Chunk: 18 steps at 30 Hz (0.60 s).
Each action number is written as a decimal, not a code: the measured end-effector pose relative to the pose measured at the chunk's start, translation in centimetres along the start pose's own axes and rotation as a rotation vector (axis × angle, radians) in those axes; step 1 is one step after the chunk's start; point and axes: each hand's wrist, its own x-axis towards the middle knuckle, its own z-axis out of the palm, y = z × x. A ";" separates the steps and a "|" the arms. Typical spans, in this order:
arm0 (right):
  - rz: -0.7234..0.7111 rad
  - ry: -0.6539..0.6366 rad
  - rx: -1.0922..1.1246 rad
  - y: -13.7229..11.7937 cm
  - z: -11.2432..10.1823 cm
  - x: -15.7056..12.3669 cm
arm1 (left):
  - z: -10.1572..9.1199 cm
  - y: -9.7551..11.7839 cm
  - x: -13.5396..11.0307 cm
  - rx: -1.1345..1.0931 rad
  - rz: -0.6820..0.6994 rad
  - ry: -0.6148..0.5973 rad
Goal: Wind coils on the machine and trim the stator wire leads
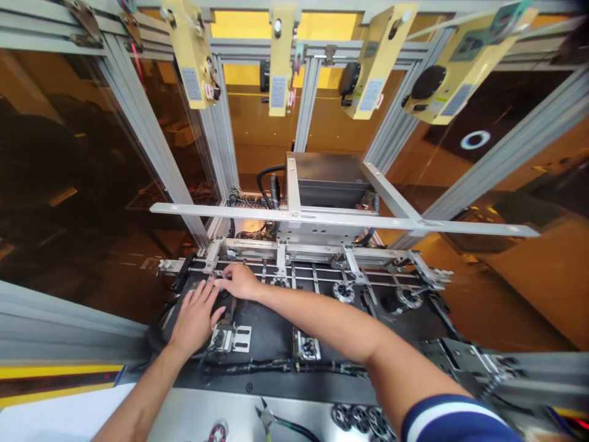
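Both my hands reach to the left end of a black fixture plate (271,337) inside a machine frame. My left hand (196,319) lies flat on the plate with its fingers stretched out and apart, next to a small silver bracket (232,337). My right hand (239,281) reaches across from the right, its fingers curled down onto a small dark part near the left end of the metal rail (313,279). What its fingertips pinch is hidden. Round black-and-silver hubs (343,291) sit in stations along the rail.
A long aluminium bar (340,219) crosses above the fixture in front of a grey box (329,178). Yellow tool housings (191,52) hang overhead. Black cables (276,366) run along the plate's near edge. Cutting pliers (265,417) and several round parts (363,420) lie on the steel bench.
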 end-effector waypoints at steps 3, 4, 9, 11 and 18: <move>-0.224 -0.049 -0.053 1.6 -3.9 -6.5 | -0.7 0.0 0.1 -0.014 0.012 -0.050; -0.252 -0.046 -0.084 2.8 -5.5 -8.6 | -0.9 -0.1 0.2 -0.022 0.018 -0.067; -0.154 0.118 -0.343 10.7 -11.2 -14.7 | -1.6 -0.4 0.9 -0.055 0.039 -0.135; -0.184 0.101 -0.424 12.6 -11.1 -14.4 | -2.1 -0.4 1.2 -0.059 0.033 -0.155; -0.376 -0.042 -0.534 11.9 -6.8 -10.9 | -6.5 1.7 -1.0 -0.070 -0.102 -0.015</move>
